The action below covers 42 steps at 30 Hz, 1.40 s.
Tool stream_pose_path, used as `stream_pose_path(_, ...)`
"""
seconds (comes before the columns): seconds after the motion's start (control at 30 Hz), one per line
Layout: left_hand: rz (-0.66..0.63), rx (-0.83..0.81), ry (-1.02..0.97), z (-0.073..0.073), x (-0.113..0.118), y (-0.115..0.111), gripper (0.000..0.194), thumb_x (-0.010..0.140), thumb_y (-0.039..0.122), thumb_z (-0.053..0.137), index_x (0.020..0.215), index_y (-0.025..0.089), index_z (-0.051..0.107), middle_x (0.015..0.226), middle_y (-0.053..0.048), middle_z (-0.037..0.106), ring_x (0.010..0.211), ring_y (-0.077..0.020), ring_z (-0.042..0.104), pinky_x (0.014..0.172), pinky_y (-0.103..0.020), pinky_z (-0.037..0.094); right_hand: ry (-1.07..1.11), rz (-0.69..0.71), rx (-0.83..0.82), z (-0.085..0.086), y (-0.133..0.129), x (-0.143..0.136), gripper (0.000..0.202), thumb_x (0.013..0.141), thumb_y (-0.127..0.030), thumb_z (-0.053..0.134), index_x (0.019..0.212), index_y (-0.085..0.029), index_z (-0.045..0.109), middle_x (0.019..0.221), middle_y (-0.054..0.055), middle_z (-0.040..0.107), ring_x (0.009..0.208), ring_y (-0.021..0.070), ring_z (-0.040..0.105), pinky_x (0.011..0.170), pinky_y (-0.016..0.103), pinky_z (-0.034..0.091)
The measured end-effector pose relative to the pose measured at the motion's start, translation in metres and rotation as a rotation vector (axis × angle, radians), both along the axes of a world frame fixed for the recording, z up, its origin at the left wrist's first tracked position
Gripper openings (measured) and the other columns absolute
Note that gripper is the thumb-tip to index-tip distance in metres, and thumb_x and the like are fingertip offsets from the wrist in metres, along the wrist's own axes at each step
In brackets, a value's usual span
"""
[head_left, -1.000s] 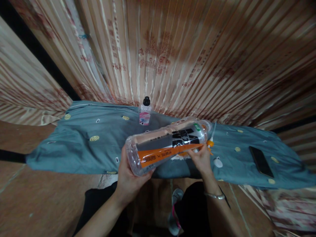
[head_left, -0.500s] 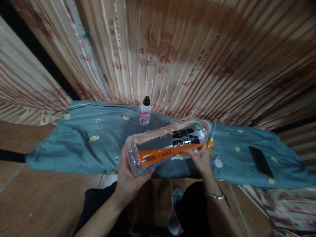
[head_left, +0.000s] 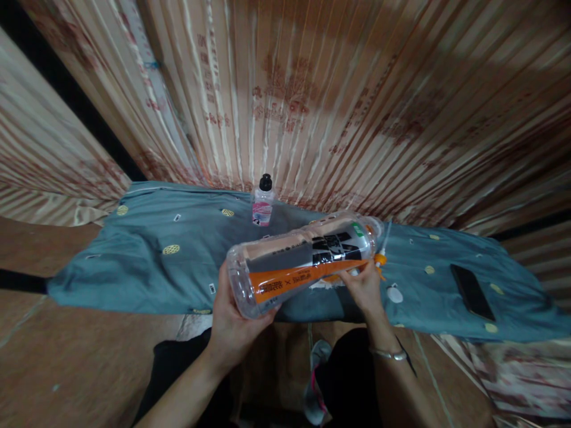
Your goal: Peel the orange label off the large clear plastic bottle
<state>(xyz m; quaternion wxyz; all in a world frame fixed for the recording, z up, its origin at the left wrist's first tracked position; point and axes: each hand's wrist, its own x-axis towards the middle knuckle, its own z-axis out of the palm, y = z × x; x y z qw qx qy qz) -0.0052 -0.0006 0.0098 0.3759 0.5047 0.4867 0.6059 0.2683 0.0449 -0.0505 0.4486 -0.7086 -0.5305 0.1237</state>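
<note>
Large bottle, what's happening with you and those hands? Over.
Left hand holding base end. Right hand at near side, toward neck. Large bottle tipped sideways, label showing. Small black-capped bottle beyond, apart from hands.

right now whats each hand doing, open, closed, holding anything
Left hand: closed, holding the large clear bottle near its base.
Right hand: at the bottle, toward its neck; whether closed cannot be told.
</note>
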Motion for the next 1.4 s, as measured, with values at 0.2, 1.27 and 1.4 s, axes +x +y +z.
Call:
stream_pose_path(0.2, -0.020, -0.027, 0.034, 0.0045, -0.0024, -0.0012, 0.072, 0.059, 0.036, 0.089, 0.122, 0.018, 0.061, 0.112, -0.012, 0.074, 0.101, -0.0347, 0.075, 0.084, -0.046, 0.065, 0.013, -0.021, -0.023, 0.0002, 0.0006, 0.0005, 0.068, 0.061, -0.055, 0.073, 0.114, -0.016, 0.059, 0.101, 0.015, 0.076, 0.092, 0.0320, 0.072, 0.084, 0.045, 0.057)
stream_pose_path(1.27, -0.009, -0.030, -0.003, 0.0052, -0.0006, -0.0005, 0.068, 0.057, 0.036, 0.090, 0.116, 0.019, 0.061, 0.107, -0.011, 0.075, 0.096, -0.0339, 0.076, 0.079, -0.044, 0.066, 0.019, 0.002, -0.015, 0.0002, -0.0003, 0.0011, 0.068, 0.064, -0.056, 0.073, 0.116, -0.016, 0.058, 0.100, 0.015, 0.076, 0.091, 0.0322, 0.072, 0.084, 0.047, 0.058)
stream_pose_path(1.4, -0.026, -0.048, -0.033, 0.0029, -0.0003, -0.0013, 0.072, 0.058, 0.039, 0.090, 0.120, 0.018, 0.061, 0.103, -0.012, 0.075, 0.093, -0.0350, 0.076, 0.077, -0.046, 0.067, 0.015, 0.017, -0.019, 0.0002, -0.0002, 0.0009, 0.069, 0.065, -0.055, 0.074, 0.119, -0.016, 0.058, 0.104, 0.015, 0.076, 0.095, 0.0322, 0.072, 0.086, 0.047, 0.057)
